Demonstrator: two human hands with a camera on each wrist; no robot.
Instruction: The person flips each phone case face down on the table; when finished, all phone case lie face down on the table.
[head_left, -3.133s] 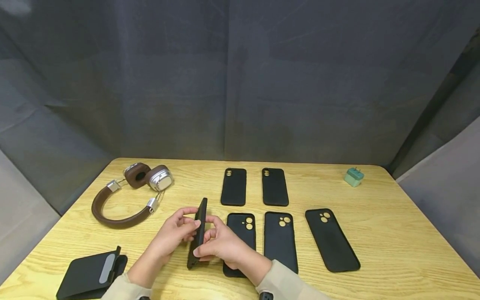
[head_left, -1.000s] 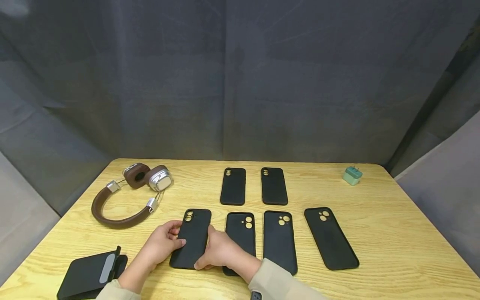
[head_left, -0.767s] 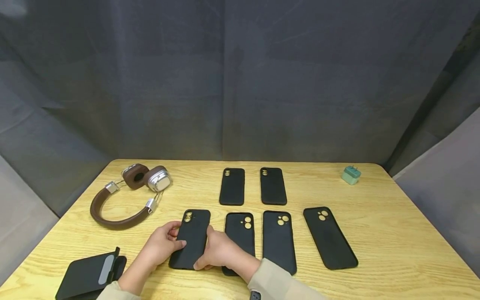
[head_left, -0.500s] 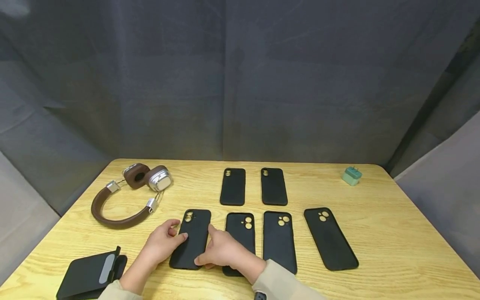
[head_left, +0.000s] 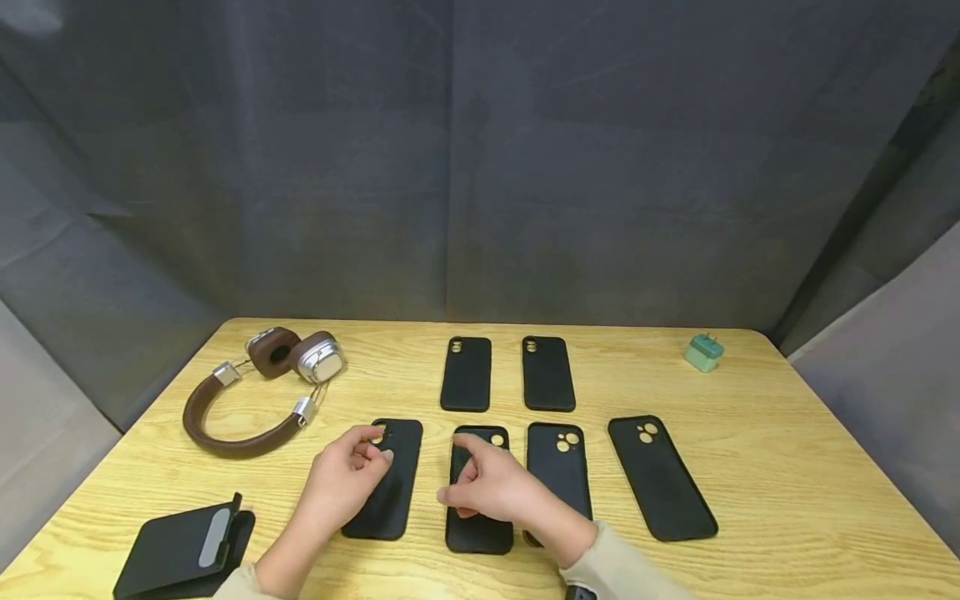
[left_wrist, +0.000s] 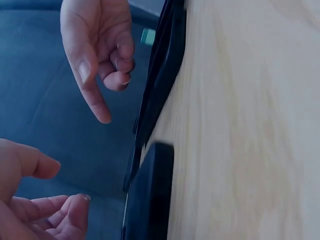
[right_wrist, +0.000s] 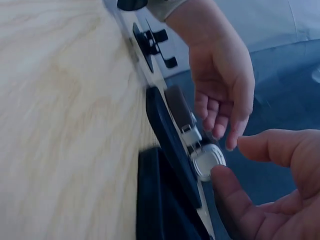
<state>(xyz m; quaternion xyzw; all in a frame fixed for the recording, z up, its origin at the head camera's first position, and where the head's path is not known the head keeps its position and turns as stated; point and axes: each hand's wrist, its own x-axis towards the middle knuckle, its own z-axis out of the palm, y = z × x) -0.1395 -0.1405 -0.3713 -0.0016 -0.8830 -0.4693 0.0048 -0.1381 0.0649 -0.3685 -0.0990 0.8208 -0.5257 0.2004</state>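
My left hand [head_left: 341, 483] hovers over a black phone case [head_left: 397, 492] in the front row, its fingers loosely bent and holding nothing. This case lies back up, with camera holes partly behind my fingers. Just to the right, my right hand [head_left: 498, 487] is above a second black phone case [head_left: 480, 535] that shows its hollow inner side. Its thumb and index finger are spread with nothing between them. Both wrist views show the left hand [left_wrist: 30, 200] and right hand [right_wrist: 280, 185] raised clear of the cases.
Further right lie two more phone cases [head_left: 558, 475], [head_left: 663, 483]; another two cases [head_left: 466, 375], [head_left: 548, 375] form the back row. Brown headphones [head_left: 240, 446] lie at left, a black folding stand [head_left: 176, 546] at front left. A green charger plug [head_left: 705, 353] sits at back right.
Earlier both hands held the left phone case, first on edge, then flat on the table. Now they have let go and lifted; the right hand has moved right over the second case.
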